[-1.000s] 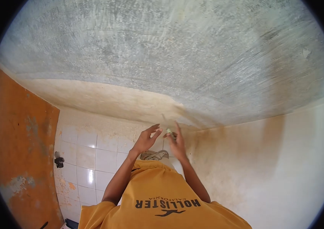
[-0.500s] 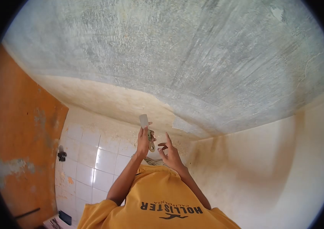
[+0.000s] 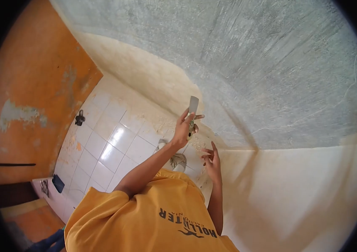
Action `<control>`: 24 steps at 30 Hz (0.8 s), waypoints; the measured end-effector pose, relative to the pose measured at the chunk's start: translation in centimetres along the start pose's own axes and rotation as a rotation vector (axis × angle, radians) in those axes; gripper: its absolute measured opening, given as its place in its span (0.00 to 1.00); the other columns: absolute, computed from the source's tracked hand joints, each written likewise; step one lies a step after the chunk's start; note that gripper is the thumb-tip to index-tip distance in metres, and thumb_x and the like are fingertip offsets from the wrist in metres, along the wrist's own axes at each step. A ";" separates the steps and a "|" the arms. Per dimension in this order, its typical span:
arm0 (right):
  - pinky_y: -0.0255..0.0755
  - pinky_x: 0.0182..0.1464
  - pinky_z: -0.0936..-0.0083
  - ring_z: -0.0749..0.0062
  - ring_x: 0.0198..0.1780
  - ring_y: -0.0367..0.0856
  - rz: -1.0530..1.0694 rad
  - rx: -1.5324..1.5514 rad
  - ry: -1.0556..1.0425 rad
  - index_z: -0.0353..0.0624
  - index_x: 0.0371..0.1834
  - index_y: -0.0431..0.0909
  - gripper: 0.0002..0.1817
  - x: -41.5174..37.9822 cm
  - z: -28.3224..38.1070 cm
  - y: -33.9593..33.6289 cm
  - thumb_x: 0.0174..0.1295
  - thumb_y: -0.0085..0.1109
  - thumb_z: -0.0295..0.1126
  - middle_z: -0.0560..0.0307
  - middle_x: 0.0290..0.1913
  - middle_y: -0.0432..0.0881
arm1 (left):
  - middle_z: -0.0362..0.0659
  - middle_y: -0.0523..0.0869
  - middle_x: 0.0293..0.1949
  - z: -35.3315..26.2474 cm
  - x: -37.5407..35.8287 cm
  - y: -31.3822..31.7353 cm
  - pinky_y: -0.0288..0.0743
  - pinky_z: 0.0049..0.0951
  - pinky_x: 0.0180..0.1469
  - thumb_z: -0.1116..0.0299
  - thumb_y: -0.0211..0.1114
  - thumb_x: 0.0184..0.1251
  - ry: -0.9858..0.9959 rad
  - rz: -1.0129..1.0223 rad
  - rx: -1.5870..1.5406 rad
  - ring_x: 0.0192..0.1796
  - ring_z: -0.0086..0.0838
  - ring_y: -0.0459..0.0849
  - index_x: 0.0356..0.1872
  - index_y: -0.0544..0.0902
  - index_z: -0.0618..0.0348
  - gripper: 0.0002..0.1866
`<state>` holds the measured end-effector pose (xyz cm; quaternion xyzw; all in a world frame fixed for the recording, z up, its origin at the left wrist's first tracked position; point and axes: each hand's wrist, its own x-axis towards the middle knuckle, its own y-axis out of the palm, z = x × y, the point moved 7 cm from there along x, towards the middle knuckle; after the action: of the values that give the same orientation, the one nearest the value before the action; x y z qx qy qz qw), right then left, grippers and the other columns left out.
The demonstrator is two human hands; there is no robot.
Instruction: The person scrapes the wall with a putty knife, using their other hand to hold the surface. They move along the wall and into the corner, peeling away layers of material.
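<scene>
My left hand [image 3: 182, 129] is closed round the handle of a putty knife [image 3: 193, 104]. Its flat grey blade points up toward the wall, and the handle's end with a hole shows below my fingers. My right hand [image 3: 213, 164] is held a little lower and to the right, fingers apart and partly bent, holding nothing. In front of both hands is the wall [image 3: 254, 67], with a rough grey scraped area above and a smooth cream band [image 3: 145, 63] lower down. The blade appears near the edge between them; contact cannot be told.
Pale floor tiles [image 3: 103, 157] carry scattered flakes [image 3: 168, 126] along the wall's foot. A small dark object [image 3: 79, 118] lies by the orange wall [image 3: 39, 84], which has peeling patches. A dark flat item [image 3: 58, 183] lies farther back. A white wall [image 3: 288, 189] stands at right.
The view has turned, showing more floor at left. Both hands sit farther right in the picture, the left also higher, still holding the putty knife. My right index finger is less stretched out.
</scene>
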<state>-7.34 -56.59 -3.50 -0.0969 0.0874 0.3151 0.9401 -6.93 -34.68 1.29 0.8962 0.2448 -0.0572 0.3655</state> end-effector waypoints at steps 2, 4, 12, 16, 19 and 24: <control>0.77 0.38 0.80 0.78 0.45 0.84 -0.018 0.027 0.037 0.49 0.85 0.53 0.38 0.3 1.4 -0.7 0.72 0.51 0.20 0.57 0.59 0.84 | 0.49 0.87 0.54 1.4 -0.3 0.0 0.67 0.21 0.23 0.63 0.53 0.85 -0.027 -0.110 -0.006 0.22 0.21 0.76 0.80 0.63 0.55 0.27; 0.76 0.40 0.80 0.77 0.46 0.84 -0.052 0.002 0.042 0.49 0.84 0.56 0.37 0.7 3.1 -1.0 0.71 0.48 0.19 0.56 0.59 0.84 | 0.47 0.88 0.51 2.3 0.0 -0.1 0.62 0.20 0.20 0.62 0.52 0.85 -0.061 -0.205 0.000 0.18 0.20 0.71 0.81 0.63 0.54 0.28; 0.75 0.42 0.81 0.77 0.46 0.83 -0.136 0.033 -0.031 0.46 0.82 0.62 0.36 1.2 4.2 -2.3 0.68 0.46 0.18 0.56 0.56 0.85 | 0.47 0.81 0.62 -0.8 6.2 0.9 0.69 0.20 0.26 0.63 0.44 0.88 0.192 -0.269 -0.032 0.27 0.20 0.75 0.86 0.51 0.47 0.30; 0.74 0.41 0.82 0.79 0.44 0.82 -0.148 0.087 0.003 0.43 0.80 0.63 0.32 2.4 2.3 -3.1 0.71 0.49 0.22 0.57 0.55 0.85 | 0.43 0.79 0.66 -2.1 6.5 3.8 0.67 0.20 0.23 0.57 0.42 0.90 0.195 -0.230 0.091 0.24 0.18 0.71 0.86 0.51 0.39 0.29; 0.74 0.40 0.83 0.79 0.42 0.82 -0.112 0.088 -0.046 0.43 0.78 0.67 0.27 4.3 1.9 -2.5 0.77 0.54 0.29 0.58 0.53 0.85 | 0.43 0.80 0.61 -1.4 6.0 4.7 0.64 0.18 0.20 0.56 0.42 0.90 0.208 -0.265 0.143 0.21 0.16 0.69 0.86 0.50 0.39 0.29; 0.72 0.38 0.83 0.82 0.40 0.80 -0.019 0.017 -0.078 0.45 0.79 0.65 0.26 9.6 4.3 -2.1 0.80 0.53 0.33 0.59 0.51 0.86 | 0.42 0.81 0.51 1.4 5.9 5.0 0.65 0.18 0.21 0.54 0.43 0.90 0.208 -0.239 0.148 0.21 0.15 0.67 0.86 0.51 0.40 0.30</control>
<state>1.94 -51.71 -1.19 -0.0774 0.0526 0.3090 0.9464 0.69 -36.35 1.75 0.8863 0.3812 -0.0250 0.2617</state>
